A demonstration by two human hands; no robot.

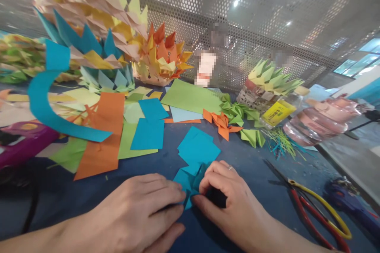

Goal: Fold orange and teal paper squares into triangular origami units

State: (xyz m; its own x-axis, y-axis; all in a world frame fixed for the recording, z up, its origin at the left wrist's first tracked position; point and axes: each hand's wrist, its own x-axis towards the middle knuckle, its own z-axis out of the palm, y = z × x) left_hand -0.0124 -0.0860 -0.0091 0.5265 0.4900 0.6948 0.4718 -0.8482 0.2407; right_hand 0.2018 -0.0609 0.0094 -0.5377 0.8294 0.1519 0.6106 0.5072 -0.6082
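Observation:
A piece of folded blue paper (187, 180) lies on the dark blue tabletop between my hands. My right hand (227, 193), with a ring on one finger, pinches a raised fold at the paper's right side between thumb and fingers. From the left, my left hand (142, 209) rests its outstretched fingertips on the paper's left edge, its thumb lower and off the paper. Just beyond, a small stack of blue paper squares (198, 144) touches or overlaps the folded piece; I cannot tell which. The underside of the fold is hidden by my fingers.
Scissors (305, 201) and a blue tool (353, 201) lie right. A purple glue gun (26, 142) and curled blue strip (47, 102) are left. Orange paper (103, 138) and blue squares (147, 133) lie ahead, before large folded-paper pieces (97, 39). A pink bottle (323, 118) stands back right.

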